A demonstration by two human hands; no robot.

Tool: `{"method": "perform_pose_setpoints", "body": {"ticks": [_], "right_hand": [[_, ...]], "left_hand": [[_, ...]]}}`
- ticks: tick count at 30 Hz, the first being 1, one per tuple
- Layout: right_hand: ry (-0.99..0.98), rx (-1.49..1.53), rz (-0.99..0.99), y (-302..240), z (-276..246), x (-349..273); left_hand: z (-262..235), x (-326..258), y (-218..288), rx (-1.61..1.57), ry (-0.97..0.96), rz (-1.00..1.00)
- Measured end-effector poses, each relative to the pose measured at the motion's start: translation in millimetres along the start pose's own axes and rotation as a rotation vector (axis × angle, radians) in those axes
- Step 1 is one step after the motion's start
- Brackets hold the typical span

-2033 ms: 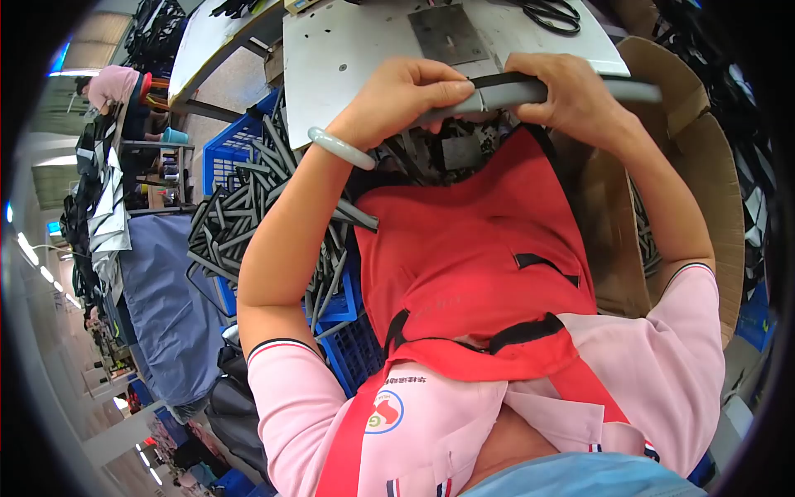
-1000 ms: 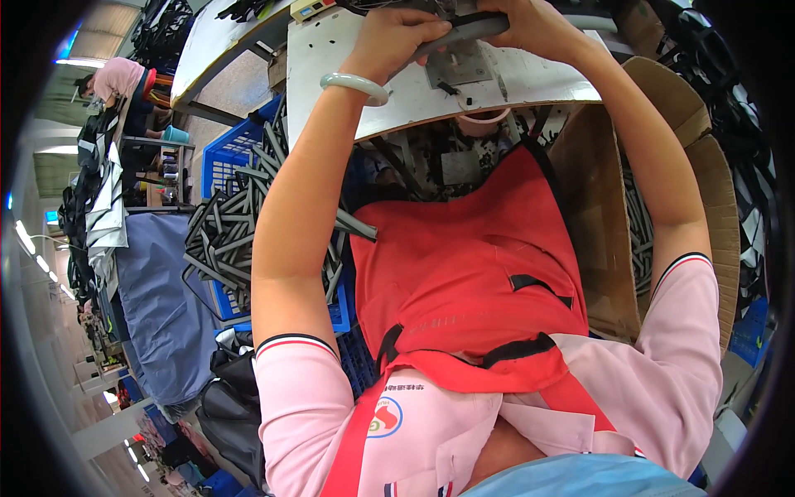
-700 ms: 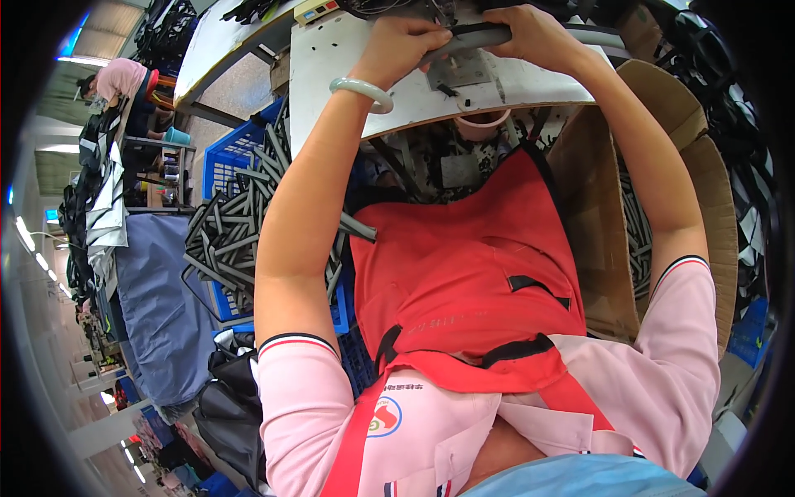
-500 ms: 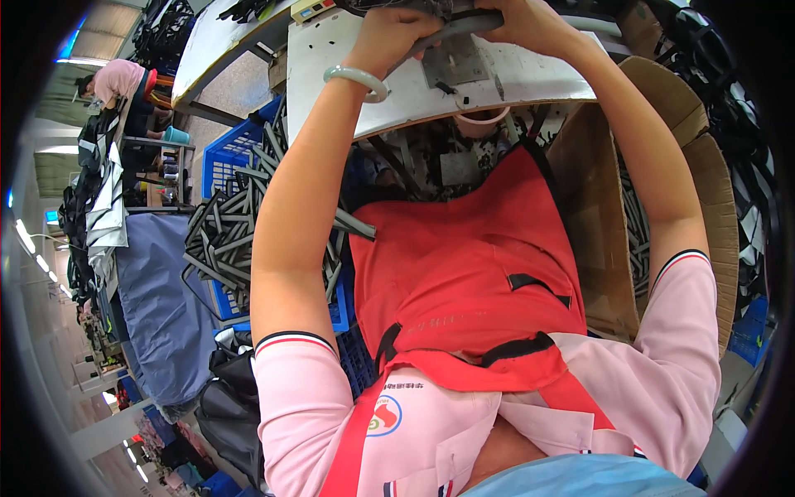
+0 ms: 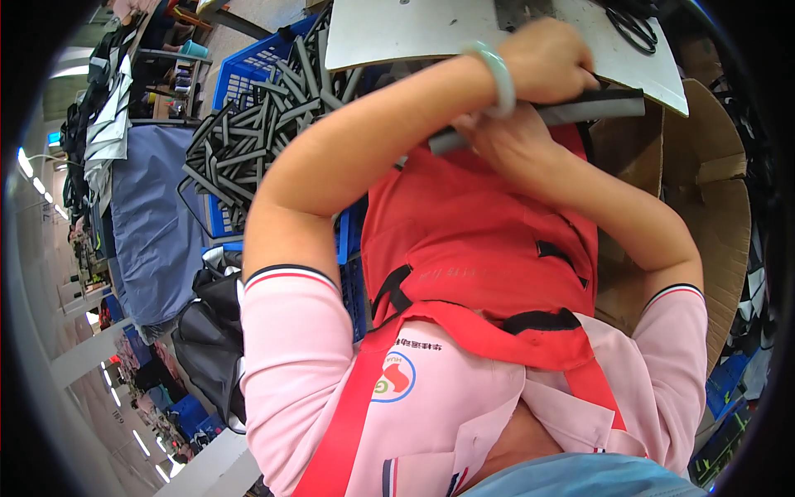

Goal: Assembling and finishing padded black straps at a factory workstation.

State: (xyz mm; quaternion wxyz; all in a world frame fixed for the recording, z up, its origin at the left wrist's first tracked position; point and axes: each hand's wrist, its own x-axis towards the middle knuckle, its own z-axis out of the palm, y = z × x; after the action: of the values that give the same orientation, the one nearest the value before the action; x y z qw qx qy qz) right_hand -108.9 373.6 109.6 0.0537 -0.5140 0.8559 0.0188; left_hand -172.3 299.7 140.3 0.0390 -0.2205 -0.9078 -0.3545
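Observation:
In front of my red apron (image 5: 489,248), a grey tube-like strip (image 5: 613,106) with a black edge lies crosswise, just off the table's near edge. My right hand (image 5: 512,141) is closed around its left part. My left hand (image 5: 546,62), with a pale green bangle (image 5: 497,79) on the wrist, crosses above the right one. Its fingers are curled down at the strip's black edge. The left palm and part of the strip's middle are hidden.
A white worktable (image 5: 389,37) lies ahead, with a black cord-like loop (image 5: 633,31) on its right. Left of me stands a blue basket (image 5: 240,66) heaped with similar grey strips (image 5: 240,149). An open cardboard box (image 5: 712,157) is on the right.
Both hands have come back from the table toward my body with a grey strip. My left arm has swung rightward and now crosses over the right hand.

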Motion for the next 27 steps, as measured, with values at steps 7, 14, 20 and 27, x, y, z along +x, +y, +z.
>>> {"method": "perform_pose_setpoints", "body": {"ticks": [7,14,20,27], "right_hand": [[0.226,0.415,-0.075,49.5,-1.1,-36.1],[0.066,0.625,0.117,96.1,-87.6,-96.0],[0.229,0.712,0.093,100.2,-105.6,-95.5],[0.317,0.366,0.194,152.0,-81.3,-62.2]], "left_hand": [[3.4,-66.1,-32.0,-0.104,0.141,0.016],[-17.2,-131.0,3.9,-0.312,-0.134,-0.163],[-76.9,-81.0,58.8,-0.77,0.029,-0.22],[-66.7,-33.2,-7.7,-0.401,0.061,-0.193]]}}
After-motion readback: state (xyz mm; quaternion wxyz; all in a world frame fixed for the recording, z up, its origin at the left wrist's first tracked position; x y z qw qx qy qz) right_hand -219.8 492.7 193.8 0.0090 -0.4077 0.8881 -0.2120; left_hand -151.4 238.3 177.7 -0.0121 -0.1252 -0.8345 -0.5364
